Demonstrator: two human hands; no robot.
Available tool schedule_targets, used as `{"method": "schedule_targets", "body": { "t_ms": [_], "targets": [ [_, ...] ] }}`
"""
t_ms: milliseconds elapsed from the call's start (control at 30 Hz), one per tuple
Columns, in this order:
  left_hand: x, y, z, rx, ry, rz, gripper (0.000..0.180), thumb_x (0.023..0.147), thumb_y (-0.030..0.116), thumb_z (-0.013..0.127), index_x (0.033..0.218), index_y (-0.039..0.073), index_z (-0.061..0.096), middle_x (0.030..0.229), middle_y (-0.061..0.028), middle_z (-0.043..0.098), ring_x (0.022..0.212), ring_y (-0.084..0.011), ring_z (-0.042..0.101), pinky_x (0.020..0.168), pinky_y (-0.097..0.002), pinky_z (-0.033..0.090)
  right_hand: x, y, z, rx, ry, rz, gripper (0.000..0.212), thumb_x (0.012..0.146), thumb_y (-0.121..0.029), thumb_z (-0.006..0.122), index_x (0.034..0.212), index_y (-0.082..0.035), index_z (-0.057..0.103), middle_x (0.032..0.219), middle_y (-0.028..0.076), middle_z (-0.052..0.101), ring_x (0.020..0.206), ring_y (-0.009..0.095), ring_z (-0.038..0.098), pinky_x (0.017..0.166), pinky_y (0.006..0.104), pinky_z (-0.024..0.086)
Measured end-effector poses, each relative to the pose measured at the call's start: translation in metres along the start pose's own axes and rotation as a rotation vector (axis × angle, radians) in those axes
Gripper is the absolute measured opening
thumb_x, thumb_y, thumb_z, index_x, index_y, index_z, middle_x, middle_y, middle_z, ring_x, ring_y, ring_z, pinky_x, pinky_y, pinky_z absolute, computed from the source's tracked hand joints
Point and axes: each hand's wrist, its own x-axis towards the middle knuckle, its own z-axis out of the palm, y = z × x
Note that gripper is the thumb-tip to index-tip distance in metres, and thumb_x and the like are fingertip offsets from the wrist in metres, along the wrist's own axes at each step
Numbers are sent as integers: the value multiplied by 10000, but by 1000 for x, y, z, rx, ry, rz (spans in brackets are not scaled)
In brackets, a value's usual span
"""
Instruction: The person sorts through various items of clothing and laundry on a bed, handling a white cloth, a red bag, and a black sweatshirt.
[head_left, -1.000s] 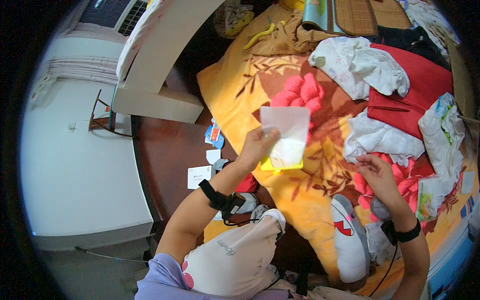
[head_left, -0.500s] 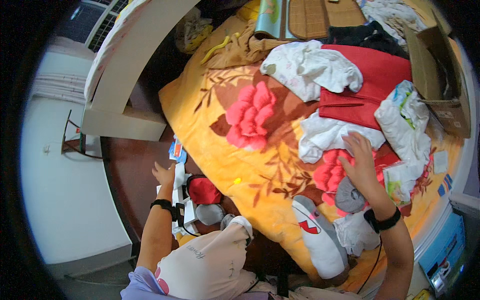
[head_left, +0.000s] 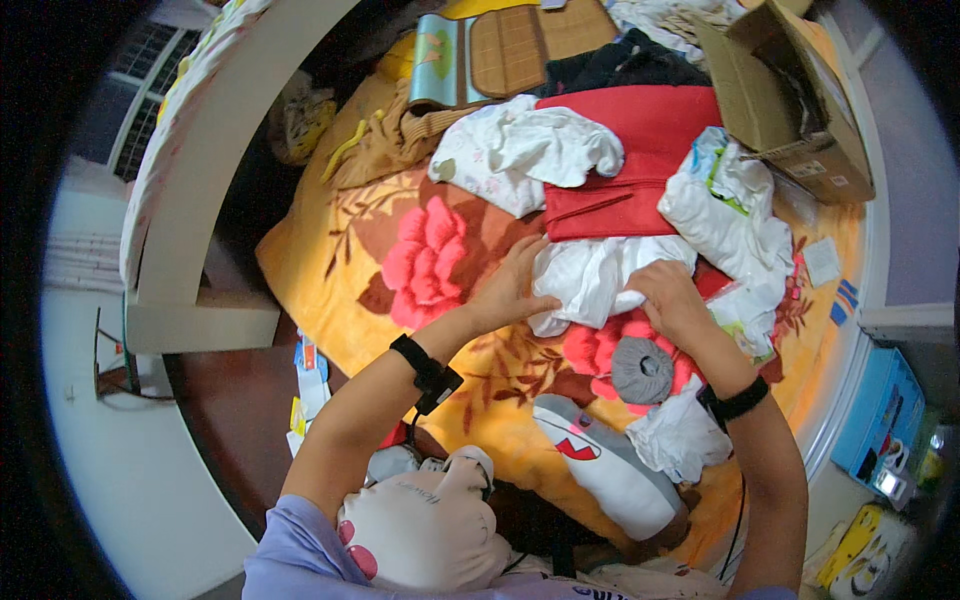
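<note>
On the flowered blanket [head_left: 320, 225] lies a crumpled white cloth garment [head_left: 590, 278], partly tucked against a folded red cloth [head_left: 640, 130]. My right hand [head_left: 672, 300] pinches the garment's near right edge between thumb and bent fingers. At the garment's left side is my left hand [head_left: 508, 288], thumb and fingers spread apart, with the fingertips at the cloth's edge. A grey rounded knit item [head_left: 641, 370] sits just below my right hand. Another white garment with a faint print [head_left: 520, 145] overlaps the red cloth's left part.
An open cardboard box [head_left: 800, 110] stands at the far right, beside a white bundle [head_left: 720, 200]. Nearer me are a grey-and-white plush toy [head_left: 605, 465] and a crumpled pale cloth [head_left: 682, 432]. A brown woven mat [head_left: 540, 50] lies at the back. A blue bin [head_left: 880, 410] stands right.
My left hand has swung from the floor items at the left over to the white garment. My right hand has closed on the garment's edge. The view has shifted rightward.
</note>
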Motion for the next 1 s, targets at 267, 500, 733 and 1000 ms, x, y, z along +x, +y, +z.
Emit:
{"method": "schedule_targets", "body": {
  "t_ms": [267, 500, 733, 1000],
  "targets": [
    [1, -6, 0, -46, -213, -80, 559, 699, 231, 690, 1164, 48, 438, 1193, -142, 439, 1101, -300, 432, 912, -367, 373, -54, -53, -51, 514, -227, 471, 163, 820, -96, 432, 905, 14, 518, 810, 161, 575, 769, 352, 545, 689, 375, 432],
    [13, 23, 19, -54, -437, 375, 859, 609, 265, 741, 1316, 71, 291, 1342, -166, 289, 1251, -305, 264, 1030, -375, 223, -59, -44, -99, 271, 179, 149, 264, 845, -151, 485, 1013, 42, 547, 909, 109, 602, 840, 185, 574, 767, 302, 452],
    [39, 71, 21, -1007, -629, -224, 628, 775, 245, 611, 1294, 40, 323, 1269, -96, 422, 1169, -198, 394, 1004, -316, 268, -52, 0, -138, 656, 353, 699, 340, 854, -288, 491, 980, 15, 581, 881, 60, 596, 773, 111, 559, 705, 217, 433],
    [64, 59, -34, -1833, -251, -540, 750, 804, 646, 321, 1297, 81, 334, 1302, -134, 380, 1167, -265, 407, 1004, -406, 289, -63, 9, -152, 665, 536, 864, 305, 862, -237, 518, 1024, 18, 561, 860, 40, 588, 736, 96, 535, 669, 217, 426]
  ]
}}
